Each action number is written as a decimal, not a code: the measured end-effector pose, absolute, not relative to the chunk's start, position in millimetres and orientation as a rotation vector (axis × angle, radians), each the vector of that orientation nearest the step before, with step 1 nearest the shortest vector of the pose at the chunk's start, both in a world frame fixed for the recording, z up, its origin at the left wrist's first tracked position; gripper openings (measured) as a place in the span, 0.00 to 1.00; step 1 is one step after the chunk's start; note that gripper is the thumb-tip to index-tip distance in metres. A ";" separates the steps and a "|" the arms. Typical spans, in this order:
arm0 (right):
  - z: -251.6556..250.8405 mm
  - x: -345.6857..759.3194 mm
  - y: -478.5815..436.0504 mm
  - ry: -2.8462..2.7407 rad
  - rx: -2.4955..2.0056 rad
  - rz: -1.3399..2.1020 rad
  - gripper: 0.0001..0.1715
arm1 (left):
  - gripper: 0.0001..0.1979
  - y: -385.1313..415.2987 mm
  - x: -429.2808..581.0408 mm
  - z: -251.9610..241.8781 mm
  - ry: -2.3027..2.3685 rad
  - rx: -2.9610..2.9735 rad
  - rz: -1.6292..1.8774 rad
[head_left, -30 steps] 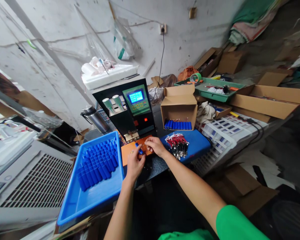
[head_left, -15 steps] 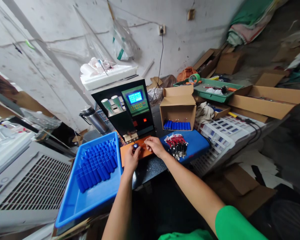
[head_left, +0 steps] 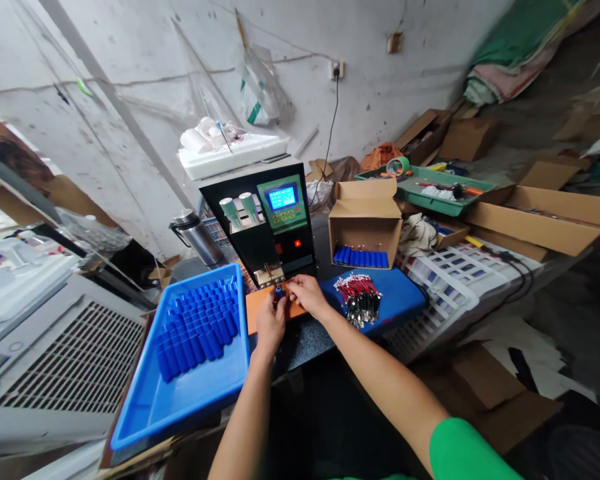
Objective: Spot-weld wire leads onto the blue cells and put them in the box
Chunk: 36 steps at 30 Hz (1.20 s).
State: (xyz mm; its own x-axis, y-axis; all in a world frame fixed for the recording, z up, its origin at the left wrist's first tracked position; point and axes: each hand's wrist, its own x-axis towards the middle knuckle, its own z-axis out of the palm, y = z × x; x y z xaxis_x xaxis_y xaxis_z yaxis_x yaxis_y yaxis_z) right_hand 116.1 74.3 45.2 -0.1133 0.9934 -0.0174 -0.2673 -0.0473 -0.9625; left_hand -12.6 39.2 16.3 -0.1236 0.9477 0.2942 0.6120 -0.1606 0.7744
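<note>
At twelve o'clock, your left hand (head_left: 271,321) grips a blue cylinder (head_left: 279,292) over the orange board (head_left: 254,315), before the black machine (head_left: 253,249). Your right hand (head_left: 306,294) is at the cylinder's three o'clock; whether it pinches anything cannot be told. You seem to be aligning; the next move calls for steadiness.

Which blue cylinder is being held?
The shiny blue cylinder in the left hand, at the orange board; others sit in the blue plastic tray and brown cardboard box.
</note>
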 end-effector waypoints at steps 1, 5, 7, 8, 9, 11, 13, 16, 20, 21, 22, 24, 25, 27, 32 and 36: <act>45.9 114.9 74.2 -1.071 -0.971 1.425 0.08 | 0.15 38.9 -12.6 16.2 1.732 1.767 1.191; 45.5 111.2 74.4 -1.080 -0.968 1.394 0.08 | 0.16 37.2 -11.5 16.9 1.742 1.754 1.200; 43.4 109.6 75.7 -1.096 -0.981 1.364 0.08 | 0.17 36.7 -10.8 17.4 1.759 1.749 1.200; 42.1 108.8 76.7 -1.116 -0.994 1.346 0.08 | 0.17 36.5 -10.6 17.6 1.767 1.745 1.199; 40.7 108.0 77.9 -1.144 -1.013 1.323 0.08 | 0.18 36.3 -10.4 17.9 1.772 1.740 1.199; 37.7 106.4 80.6 -1.210 -1.062 1.269 0.08 | 0.18 36.1 -10.2 18.6 1.771 1.733 1.201; 34.9 104.7 83.3 -1.266 -1.106 1.218 0.07 | 0.18 35.9 -9.9 19.6 1.763 1.726 1.209; 32.0 102.3 86.0 -1.298 -1.141 1.197 0.06 | 0.17 35.6 -9.3 20.9 1.739 1.720 1.229; 32.2 100.2 85.4 -1.275 -1.148 1.244 0.05 | 0.17 35.1 -8.5 21.7 1.693 1.722 1.265; 33.1 99.8 84.6 -1.267 -1.141 1.250 0.04 | 0.17 35.0 -8.4 21.8 1.687 1.719 1.272; 34.3 99.4 83.7 -1.259 -1.130 1.253 0.04 | 0.17 34.9 -8.3 21.9 1.681 1.716 1.279; 36.5 98.8 82.1 -1.246 -1.111 1.256 0.03 | 0.16 34.8 -8.2 22.1 1.674 1.714 1.290; 37.3 98.6 81.4 -1.244 -1.107 1.254 0.03 | 0.16 34.8 -8.3 22.1 1.673 1.717 1.293; 37.5 98.4 80.8 -1.249 -1.111 1.239 0.03 | 0.16 35.1 -8.6 22.0 1.676 1.726 1.291; 31.2 98.6 82.9 -1.289 -1.132 1.202 0.05 | 0.18 35.6 -9.8 20.4 1.690 1.742 1.263; 26.6 97.9 85.6 -1.304 -1.131 1.194 0.06 | 0.18 35.4 -9.9 19.8 1.704 1.725 1.243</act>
